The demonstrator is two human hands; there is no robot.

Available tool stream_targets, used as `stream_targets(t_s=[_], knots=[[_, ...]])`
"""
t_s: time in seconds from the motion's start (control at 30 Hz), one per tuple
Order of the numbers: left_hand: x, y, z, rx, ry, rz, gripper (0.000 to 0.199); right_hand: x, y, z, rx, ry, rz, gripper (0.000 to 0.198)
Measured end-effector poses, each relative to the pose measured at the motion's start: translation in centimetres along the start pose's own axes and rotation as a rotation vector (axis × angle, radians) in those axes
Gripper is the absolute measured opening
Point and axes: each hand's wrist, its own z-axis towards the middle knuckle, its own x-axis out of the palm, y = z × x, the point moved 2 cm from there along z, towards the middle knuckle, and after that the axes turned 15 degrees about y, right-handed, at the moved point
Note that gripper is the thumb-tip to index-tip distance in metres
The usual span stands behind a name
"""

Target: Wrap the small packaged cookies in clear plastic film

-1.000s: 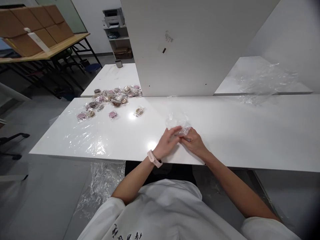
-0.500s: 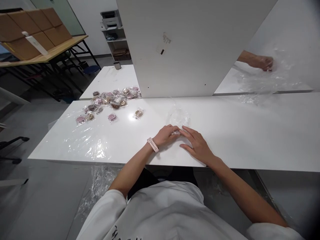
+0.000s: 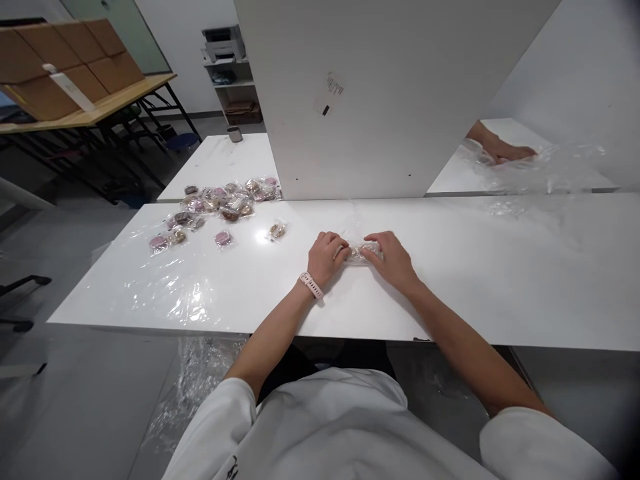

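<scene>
My left hand (image 3: 326, 257) has a pale pink watch strap at its wrist. Its fingers are curled round the left end of a small bundle in clear plastic film (image 3: 356, 253), with something light brown inside. At the other end, my right hand (image 3: 393, 259) grips the same bundle between thumb and fingers. More film spreads flat on the table just beyond it. What exactly is inside is partly hidden by film and fingers. To the left lie a small packet with brownish pieces (image 3: 277, 231) and a packet with a pink round piece (image 3: 223, 239).
A pile of similar clear packets (image 3: 230, 203) covers the table's far left. An upright white panel (image 3: 370, 153) stands behind my hands. Beyond it, another person's hand (image 3: 510, 152) is on loose film (image 3: 555, 175). Film hangs off the front edge (image 3: 205, 363).
Both hands have moved slightly away from me with the bundle, and their fingers have closed on its ends. The other person's hand has lowered onto the film.
</scene>
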Motion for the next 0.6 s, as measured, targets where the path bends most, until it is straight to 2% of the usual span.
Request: stream_targets(t_s=[0.07,0.13,0.2,0.3,0.47,0.53,0.6], knots=[[-0.1,0.5,-0.2,0.016,0.077,-0.027,0.014,0.6,0.1,-0.3,-0.136,-0.082,-0.126,0.029],[-0.3,0.8,-0.1,0.009,0.135,-0.056,0.015,1.3,0.2,-0.8,-0.293,-0.020,-0.216,0.030],[-0.4,0.9,0.2,-0.023,0.163,-0.099,0.014,1.6,0.1,-1.0,-0.380,0.065,-0.259,0.032],[-0.5,0.8,0.6,-0.121,0.116,-0.249,0.015,1.0,-0.3,-0.1,-0.334,0.124,-0.229,0.034],[-0.7,1.0,0.5,-0.254,-0.071,-0.455,0.024,-0.9,-1.6,5.4,-0.074,0.293,-0.113,0.040],[-0.6,1.3,0.4,-0.293,-0.068,-0.486,0.022,-1.4,-2.1,7.6,-0.039,0.264,-0.099,0.034],[-0.6,1.6,0.4,-0.314,-0.054,-0.516,0.020,-1.4,-2.4,9.0,-0.067,0.226,-0.086,0.034]])
